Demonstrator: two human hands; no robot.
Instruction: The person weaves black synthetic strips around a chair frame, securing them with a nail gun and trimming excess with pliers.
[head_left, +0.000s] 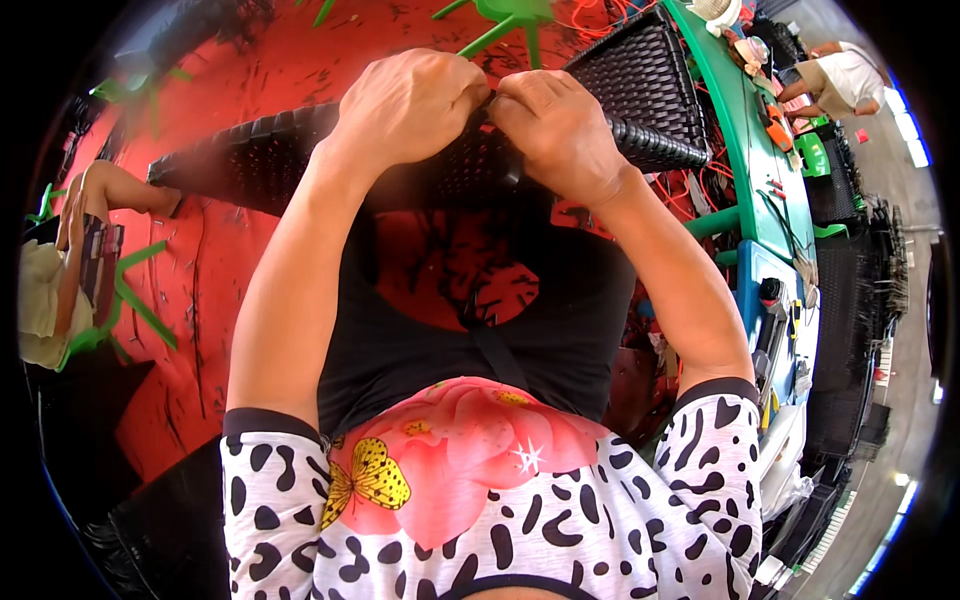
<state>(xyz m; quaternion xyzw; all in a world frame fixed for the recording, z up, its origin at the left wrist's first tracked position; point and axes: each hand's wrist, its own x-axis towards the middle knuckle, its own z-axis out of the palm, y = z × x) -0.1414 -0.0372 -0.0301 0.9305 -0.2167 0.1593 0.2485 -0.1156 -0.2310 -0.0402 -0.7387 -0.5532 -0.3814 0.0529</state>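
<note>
A black woven wicker panel (640,80) lies across my lap, running from the left side to the upper right. Both of my hands meet at its near edge. My left hand (410,105) is closed, fingers pinching a black wicker strand at the panel's rim. Right beside it my right hand (560,130) is also closed, gripping the same woven edge. The two thumbs nearly touch. The strand itself is mostly hidden under my fingers.
The floor (230,260) is red and littered with short black offcuts. A green table (745,150) with tools stands to the right, with black woven pieces stacked beyond it. One person sits at the left (60,270), another at the upper right (845,80).
</note>
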